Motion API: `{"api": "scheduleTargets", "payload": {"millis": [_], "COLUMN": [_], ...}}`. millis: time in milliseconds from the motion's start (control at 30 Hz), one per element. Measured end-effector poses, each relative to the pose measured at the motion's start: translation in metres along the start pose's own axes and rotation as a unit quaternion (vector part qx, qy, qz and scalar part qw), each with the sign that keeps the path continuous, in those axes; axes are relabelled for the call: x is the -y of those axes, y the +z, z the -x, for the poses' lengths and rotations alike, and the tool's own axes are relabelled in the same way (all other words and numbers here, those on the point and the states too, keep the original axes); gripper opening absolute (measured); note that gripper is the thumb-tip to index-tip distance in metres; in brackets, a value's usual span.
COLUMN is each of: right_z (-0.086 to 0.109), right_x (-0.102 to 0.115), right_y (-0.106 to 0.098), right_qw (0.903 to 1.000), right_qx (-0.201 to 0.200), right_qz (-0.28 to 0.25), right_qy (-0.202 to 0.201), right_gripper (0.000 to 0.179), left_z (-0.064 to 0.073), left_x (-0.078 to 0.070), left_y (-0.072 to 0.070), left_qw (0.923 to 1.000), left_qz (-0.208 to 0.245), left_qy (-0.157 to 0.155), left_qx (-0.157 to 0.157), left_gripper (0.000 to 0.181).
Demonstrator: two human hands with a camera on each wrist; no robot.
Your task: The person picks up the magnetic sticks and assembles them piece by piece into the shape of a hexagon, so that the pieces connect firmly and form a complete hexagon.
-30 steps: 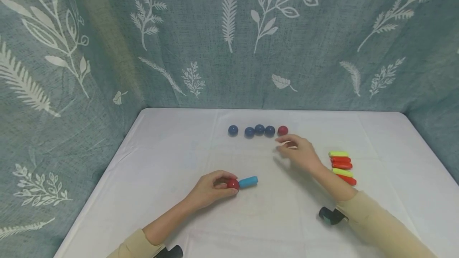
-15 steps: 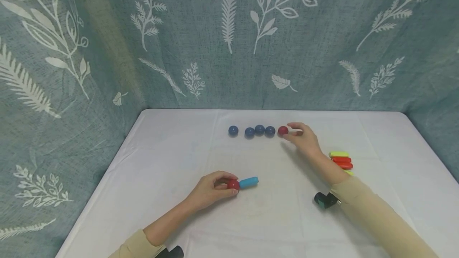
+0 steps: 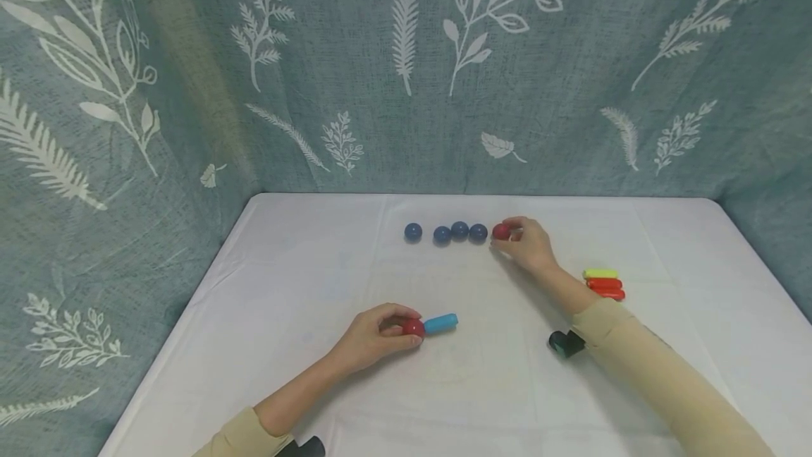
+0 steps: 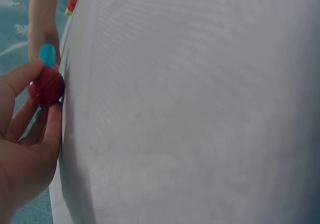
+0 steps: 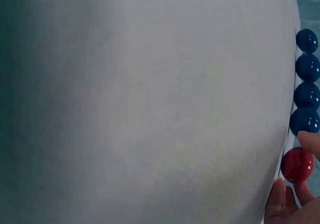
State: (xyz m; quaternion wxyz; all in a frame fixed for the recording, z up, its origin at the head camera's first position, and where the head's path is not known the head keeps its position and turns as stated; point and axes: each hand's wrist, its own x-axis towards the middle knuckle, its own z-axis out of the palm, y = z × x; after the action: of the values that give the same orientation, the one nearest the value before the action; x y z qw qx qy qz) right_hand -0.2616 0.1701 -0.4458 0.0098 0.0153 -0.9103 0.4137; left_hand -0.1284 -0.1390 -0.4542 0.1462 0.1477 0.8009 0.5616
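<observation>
My left hand [image 3: 374,333] pinches a red ball [image 3: 414,328] between thumb and fingers, low over the white table. From the ball's far side a light blue stick [image 3: 440,323] juts to the right; in the left wrist view the stick [image 4: 47,55] meets the ball [image 4: 46,87], which shows a seam line. At the back, my right hand [image 3: 528,245] grips a second red ball [image 3: 501,232], thumb on one side and fingers on the other. In the right wrist view this ball [image 5: 297,165] sits at the end of a row of blue balls [image 5: 306,95].
Several blue balls [image 3: 459,230] line the back of the table [image 3: 304,266], one set apart at the left. Yellow [image 3: 600,273] and red sticks [image 3: 604,283] lie beside the right forearm, which partly covers the pile. A patterned curtain [image 3: 355,55] hangs behind.
My right hand has moved back and around to the right side of the far red ball, and its fingers have closed round it. The left hand stays put with its ball and stick.
</observation>
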Motion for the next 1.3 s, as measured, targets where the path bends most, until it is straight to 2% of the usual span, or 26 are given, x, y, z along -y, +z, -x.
{"api": "scheduleTargets", "payload": {"millis": [167,333,533,700,967,1300], "right_z": [-0.002,0.002,0.016,0.036,0.067,0.091], "right_x": [0.000,0.002,0.004,0.006,0.010,0.012], "right_y": [0.001,-0.002,-0.007,-0.006,0.001,0.008], "right_qw": [0.9999,0.9999,0.9983,0.9937,0.9821,0.9588], "right_qx": [-0.004,0.009,0.056,0.105,0.176,0.247], "right_qz": [0.010,0.010,-0.017,-0.036,-0.051,-0.054], "right_qy": [-0.001,0.003,0.003,-0.013,-0.043,-0.129], "right_gripper": [0.049,0.045,0.048,0.049,0.045,0.040], "left_z": [0.000,0.000,0.001,0.001,0.001,0.002], "left_x": [0.001,0.001,0.001,0.002,0.002,0.000], "left_y": [0.000,0.000,0.000,0.000,0.000,0.000], "left_qw": [1.0000,0.9999,0.9999,0.9999,0.9999,0.9999], "left_qz": [-0.003,-0.010,-0.011,-0.011,-0.009,-0.008], "left_qy": [-0.001,-0.004,-0.006,-0.004,-0.006,-0.005], "left_qx": [-0.001,-0.005,-0.006,-0.005,-0.003,-0.008], "left_gripper": [0.038,0.037,0.037,0.037,0.038,0.038]}}
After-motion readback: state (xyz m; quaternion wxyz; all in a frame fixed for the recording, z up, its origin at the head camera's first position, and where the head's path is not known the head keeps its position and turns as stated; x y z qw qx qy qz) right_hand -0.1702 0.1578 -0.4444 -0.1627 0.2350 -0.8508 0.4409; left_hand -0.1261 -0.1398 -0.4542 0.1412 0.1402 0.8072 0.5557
